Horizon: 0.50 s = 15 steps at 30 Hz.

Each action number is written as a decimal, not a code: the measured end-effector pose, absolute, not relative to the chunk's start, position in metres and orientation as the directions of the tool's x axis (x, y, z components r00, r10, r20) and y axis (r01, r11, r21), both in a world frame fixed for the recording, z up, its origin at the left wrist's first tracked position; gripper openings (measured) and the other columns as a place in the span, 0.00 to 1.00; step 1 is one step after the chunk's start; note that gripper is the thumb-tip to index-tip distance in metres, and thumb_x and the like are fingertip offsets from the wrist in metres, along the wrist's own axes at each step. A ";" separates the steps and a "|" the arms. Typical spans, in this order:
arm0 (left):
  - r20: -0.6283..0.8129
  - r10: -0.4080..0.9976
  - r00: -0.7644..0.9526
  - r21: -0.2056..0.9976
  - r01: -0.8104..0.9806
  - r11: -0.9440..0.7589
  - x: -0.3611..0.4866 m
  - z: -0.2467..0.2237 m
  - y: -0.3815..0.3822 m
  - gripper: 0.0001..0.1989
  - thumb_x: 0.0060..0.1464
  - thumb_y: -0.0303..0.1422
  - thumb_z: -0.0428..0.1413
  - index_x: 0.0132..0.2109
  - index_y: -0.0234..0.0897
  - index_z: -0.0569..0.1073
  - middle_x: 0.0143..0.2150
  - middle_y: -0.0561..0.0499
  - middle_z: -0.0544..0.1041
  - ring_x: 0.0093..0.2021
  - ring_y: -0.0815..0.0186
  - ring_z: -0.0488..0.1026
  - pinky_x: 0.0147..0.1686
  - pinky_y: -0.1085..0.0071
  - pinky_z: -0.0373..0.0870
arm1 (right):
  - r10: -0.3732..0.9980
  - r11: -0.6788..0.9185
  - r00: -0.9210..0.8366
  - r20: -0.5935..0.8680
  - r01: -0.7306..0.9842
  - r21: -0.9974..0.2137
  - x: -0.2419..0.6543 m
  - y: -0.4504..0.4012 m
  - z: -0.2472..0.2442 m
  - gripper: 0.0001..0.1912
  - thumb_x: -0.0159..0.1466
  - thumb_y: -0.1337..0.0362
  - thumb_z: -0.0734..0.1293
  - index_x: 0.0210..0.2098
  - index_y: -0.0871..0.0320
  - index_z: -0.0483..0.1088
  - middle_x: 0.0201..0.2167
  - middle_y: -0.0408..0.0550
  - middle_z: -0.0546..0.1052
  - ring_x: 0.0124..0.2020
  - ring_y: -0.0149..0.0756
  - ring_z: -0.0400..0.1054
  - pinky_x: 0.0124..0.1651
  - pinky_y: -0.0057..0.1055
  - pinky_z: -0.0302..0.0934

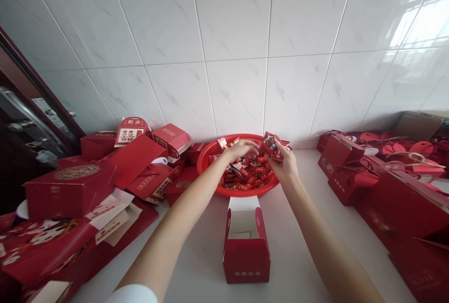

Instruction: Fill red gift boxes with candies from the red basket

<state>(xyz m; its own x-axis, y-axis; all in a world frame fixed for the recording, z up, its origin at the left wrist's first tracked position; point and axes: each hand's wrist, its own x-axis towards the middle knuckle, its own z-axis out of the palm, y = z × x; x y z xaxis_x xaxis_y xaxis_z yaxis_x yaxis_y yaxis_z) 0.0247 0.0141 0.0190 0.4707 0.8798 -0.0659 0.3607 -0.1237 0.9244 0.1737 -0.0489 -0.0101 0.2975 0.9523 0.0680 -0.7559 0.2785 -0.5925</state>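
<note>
My right hand (286, 162) is closed around red candy packets (271, 144) with printed wrappers, held above the right rim of a red plastic basket (206, 179). Over the middle of that basket reaches my left hand (244, 148), fingers stretched toward the packets and nothing visible in them. Many red-wrapped candies (250, 174) lie in the basket below both hands. Nearer to me, a red gift box (246, 258) stands upright on the white table with its top flaps up and its white inside showing.
Red gift boxes (70, 188) and flat red packaging (115, 223) are piled on the left. More red boxes (354, 167) with handles stand in a row on the right. A tiled wall (238, 88) rises behind the basket. At far left is a dark door with a metal handle (26, 116).
</note>
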 end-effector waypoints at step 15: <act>-0.471 0.649 0.597 0.292 0.800 -0.524 0.031 0.024 -0.035 0.08 0.43 0.30 0.60 0.21 0.39 0.69 0.21 0.54 0.70 0.24 0.65 0.65 0.27 0.68 0.60 | 0.972 0.225 0.219 0.079 -0.793 -0.566 0.170 -0.060 0.004 0.10 0.47 0.67 0.79 0.28 0.57 0.76 0.28 0.42 0.81 0.33 0.34 0.77 0.39 0.29 0.74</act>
